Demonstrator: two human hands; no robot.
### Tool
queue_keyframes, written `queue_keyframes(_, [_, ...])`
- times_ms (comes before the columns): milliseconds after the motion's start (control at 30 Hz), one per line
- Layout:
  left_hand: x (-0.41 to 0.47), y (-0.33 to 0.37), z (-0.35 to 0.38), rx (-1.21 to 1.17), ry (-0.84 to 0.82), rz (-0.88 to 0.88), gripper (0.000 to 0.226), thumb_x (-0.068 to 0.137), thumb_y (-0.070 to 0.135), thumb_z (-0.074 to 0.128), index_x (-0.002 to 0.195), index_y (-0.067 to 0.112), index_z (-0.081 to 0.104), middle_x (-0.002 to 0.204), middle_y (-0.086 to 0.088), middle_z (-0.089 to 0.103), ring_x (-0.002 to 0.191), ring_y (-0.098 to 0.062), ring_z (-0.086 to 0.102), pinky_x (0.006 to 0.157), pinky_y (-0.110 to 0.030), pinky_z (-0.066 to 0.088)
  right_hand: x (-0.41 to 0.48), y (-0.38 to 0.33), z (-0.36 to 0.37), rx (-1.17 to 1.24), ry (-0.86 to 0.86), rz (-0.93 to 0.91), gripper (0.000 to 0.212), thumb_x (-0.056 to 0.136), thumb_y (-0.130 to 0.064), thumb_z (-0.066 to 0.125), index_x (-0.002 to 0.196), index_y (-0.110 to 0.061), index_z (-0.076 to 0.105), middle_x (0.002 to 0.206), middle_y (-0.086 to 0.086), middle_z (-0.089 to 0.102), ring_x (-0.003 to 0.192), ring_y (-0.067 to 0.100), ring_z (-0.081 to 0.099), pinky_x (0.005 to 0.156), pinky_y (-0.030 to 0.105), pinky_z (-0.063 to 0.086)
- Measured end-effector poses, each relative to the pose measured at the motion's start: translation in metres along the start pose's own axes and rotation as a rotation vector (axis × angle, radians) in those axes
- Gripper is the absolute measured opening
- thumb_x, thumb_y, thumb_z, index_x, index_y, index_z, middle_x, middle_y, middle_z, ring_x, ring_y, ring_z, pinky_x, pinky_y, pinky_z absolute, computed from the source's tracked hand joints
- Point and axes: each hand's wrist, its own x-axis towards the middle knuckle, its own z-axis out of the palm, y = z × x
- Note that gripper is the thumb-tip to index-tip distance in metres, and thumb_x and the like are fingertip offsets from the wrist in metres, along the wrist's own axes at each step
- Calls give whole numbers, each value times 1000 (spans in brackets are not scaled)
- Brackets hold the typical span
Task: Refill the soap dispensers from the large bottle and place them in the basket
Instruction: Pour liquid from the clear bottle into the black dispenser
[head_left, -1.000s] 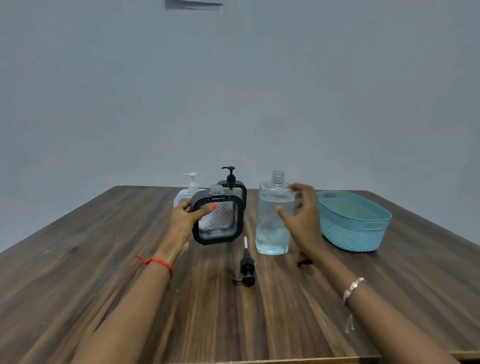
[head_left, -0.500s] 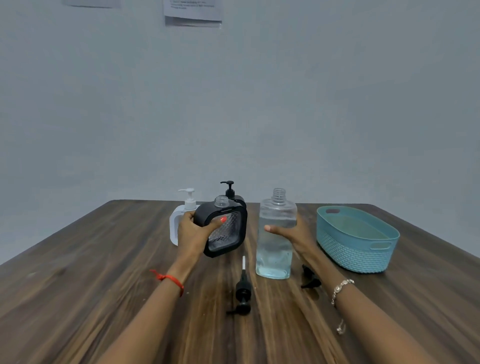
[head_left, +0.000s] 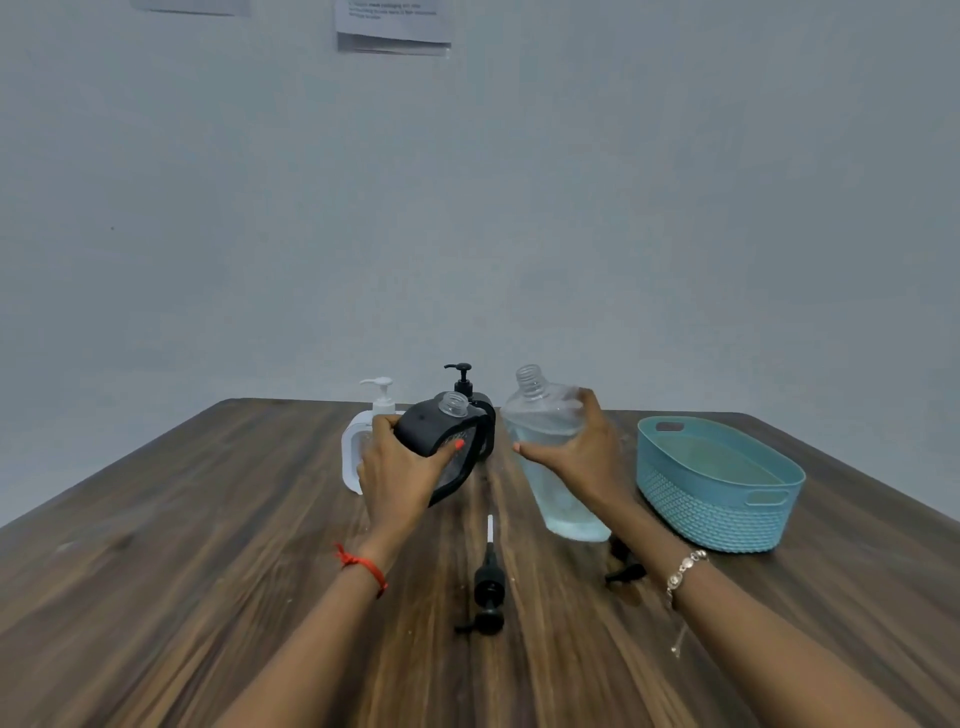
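Tilting toward each other, head view: my right hand (head_left: 582, 457) grips the large bottle (head_left: 550, 452), its open neck leaning left toward the open mouth of the black dispenser (head_left: 441, 447), which my left hand (head_left: 395, 467) clasps tilted right. The two mouths are near, bottle's higher, not yet touching. A removed pump (head_left: 488, 587) lies on the tabletop (head_left: 156, 571); white dispenser (head_left: 363, 441) behind, basket (head_left: 722, 499) empty at right.

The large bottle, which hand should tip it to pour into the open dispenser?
The right hand. It already grips the large bottle, uncapped and leaning toward the black dispenser. The left hand is busy holding that dispenser, whose open neck tilts toward the bottle.
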Motion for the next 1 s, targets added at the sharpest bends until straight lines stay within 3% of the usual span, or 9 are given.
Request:
queue_keyframes(67, [-2,3,-1,10,3,14,61,63,36,83,106,9,50,105,-5,61,102,-29,56,81,-39,46,3,-5,-2,-97,-14,-61,70,59,-32,84,115,-19,44,101,-3,59,91,16,55,64,26,41])
queue_keyframes(167, [-7,10,-2,39,-2,18,60,64,38,81,103,8,48,105,-8,62,102,-31,56,78,-37,44,3,-8,-2,-206,-22,-113,76,58,-34,83,121,-18,42,102,-2,56,90,18,54,65,27,39])
queue_keyframes(300, [-17,18,-5,64,-4,31,60,66,44,78,102,8,46,101,-7,62,99,-33,57,71,-31,36,0,-12,-2,-324,-31,-120,78,57,-31,79,124,-19,41,103,2,57,90,24,57,69,34,48])
queue_keyframes(467, [-24,23,-8,68,-6,37,62,66,49,77,104,10,47,91,-1,55,96,-32,58,70,-31,38,-4,-17,-5,-455,-50,-168,78,62,-33,76,130,-17,40,108,6,58,95,27,57,72,33,44])
queue_keyframes(700, [-28,24,-5,106,24,75,64,64,56,76,101,12,47,97,-7,64,90,-30,61,70,-38,47,-3,-20,-12,-617,-91,-248,81,66,-45,75,133,-17,39,113,7,56,99,29,54,76,37,41])
queue_keyframes(1000, [-31,22,-2,114,27,64,61,64,51,78,100,13,47,87,0,54,89,-33,59,68,-37,45,0,-17,-14,-766,-81,-317,78,70,-38,73,137,-18,36,113,8,55,98,30,52,79,38,38])
